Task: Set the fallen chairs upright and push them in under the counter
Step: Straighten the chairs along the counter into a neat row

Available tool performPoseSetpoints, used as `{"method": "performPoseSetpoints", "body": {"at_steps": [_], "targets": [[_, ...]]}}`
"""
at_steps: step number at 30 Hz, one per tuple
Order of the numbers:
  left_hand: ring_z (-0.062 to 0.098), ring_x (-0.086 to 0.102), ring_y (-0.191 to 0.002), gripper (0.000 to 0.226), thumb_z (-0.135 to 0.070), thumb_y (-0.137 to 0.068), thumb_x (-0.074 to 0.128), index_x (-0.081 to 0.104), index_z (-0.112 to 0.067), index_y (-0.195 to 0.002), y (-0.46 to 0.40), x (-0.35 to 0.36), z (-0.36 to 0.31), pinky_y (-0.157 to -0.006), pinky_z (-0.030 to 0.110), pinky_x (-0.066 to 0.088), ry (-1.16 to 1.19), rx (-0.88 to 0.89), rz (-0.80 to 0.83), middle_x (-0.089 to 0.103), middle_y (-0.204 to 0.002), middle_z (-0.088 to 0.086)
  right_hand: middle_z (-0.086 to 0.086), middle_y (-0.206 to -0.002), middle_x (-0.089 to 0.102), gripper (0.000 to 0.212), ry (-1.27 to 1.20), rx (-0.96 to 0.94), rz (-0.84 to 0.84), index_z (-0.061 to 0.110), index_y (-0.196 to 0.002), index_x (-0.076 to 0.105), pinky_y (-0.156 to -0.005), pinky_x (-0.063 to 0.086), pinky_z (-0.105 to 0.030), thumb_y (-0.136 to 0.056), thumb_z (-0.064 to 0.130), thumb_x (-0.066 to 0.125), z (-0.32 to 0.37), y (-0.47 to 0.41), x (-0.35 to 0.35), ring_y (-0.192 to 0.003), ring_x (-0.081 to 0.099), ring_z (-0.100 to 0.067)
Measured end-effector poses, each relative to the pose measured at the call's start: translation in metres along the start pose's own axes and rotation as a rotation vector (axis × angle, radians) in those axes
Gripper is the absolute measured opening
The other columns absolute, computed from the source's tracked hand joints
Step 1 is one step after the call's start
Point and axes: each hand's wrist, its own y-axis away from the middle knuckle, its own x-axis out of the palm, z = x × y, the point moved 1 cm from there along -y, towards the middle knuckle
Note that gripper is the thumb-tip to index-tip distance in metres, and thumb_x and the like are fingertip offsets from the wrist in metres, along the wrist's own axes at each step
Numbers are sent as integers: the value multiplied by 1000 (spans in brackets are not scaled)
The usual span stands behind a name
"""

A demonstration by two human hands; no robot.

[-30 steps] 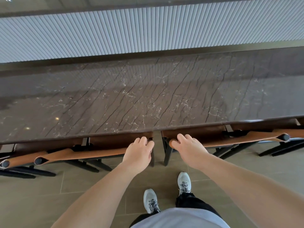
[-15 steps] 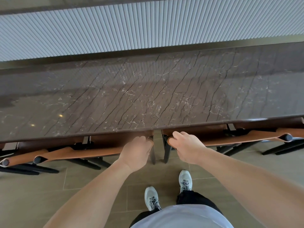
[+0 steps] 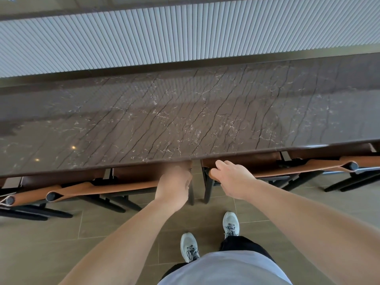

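Two chairs were what mattered here, both upright and tucked most of the way under the counter (image 3: 185, 124), one per hand. The left chair (image 3: 123, 185) sat straight ahead of the left hand (image 3: 173, 187), whose fingers were curled over the near end of its top rail, though that hand was blurry so I couldn't swear how tight. The right hand (image 3: 233, 178) had its fingers wrapped round the end of the right chair (image 3: 287, 168), thumb tip hooked on top. Each rail ran sideways, parallel to the counter edge, so my guess is any leftover push goes straight forward, away from the body. Both hands looked about equally near.

Backrests were tan leather slings stretched over round black bars, seats darker brown, legs slim black metal. The counter was dark polished stone with pale veins and thin cracks, glossy. Beyond it a ribbed white panel (image 3: 144, 38). Floor (image 3: 61, 243) was beige tile.
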Motion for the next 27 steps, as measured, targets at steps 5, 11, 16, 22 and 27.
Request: {"method": "performPoseSetpoints", "body": {"at_steps": [5,11,16,22,27], "targets": [[8,49,-100,17,-20,-91,61,66,-24,-106,-2,-15,-23,-84,23,41,371,-117,-62,56,-104,-11,-2,-105,39,25,-88,83,63,19,-118,50,-68,37,-36,-93,24,55,2,3,-12,-102,49,-28],[4,61,-82,8,-29,-87,62,66,-35,-91,-13,-50,-35,-62,17,49,996,-414,-71,66,-94,-12,8,-109,50,21,-596,369,-87,28,-113,59,-76,43,-29,-93,34,54,9,13,-24,-93,57,-16],[12,69,-87,13,-21,-94,58,69,-22,-100,-10,-65,-38,-76,30,52,1406,-519,-57,72,-99,1,3,-95,68,6,-1332,650,-294,25,-95,66,-78,57,-33,-93,29,63,20,27,-35,-86,65,-14],[15,72,-85,19,-24,-95,56,70,-17,-104,-3,-65,-50,-78,32,50,1639,-470,-23,74,-91,0,-11,-106,72,22,-2046,703,-482,11,-110,67,-73,56,-35,-95,25,60,28,59,-44,-93,70,-24],[19,70,-88,18,-26,-94,55,70,-20,-101,0,-58,-79,-76,33,50,1659,-401,9,73,-92,1,-13,-109,72,27,-2194,700,-546,9,-113,67,-71,57,-35,-96,27,57,26,91,-35,-89,72,-25]]}}
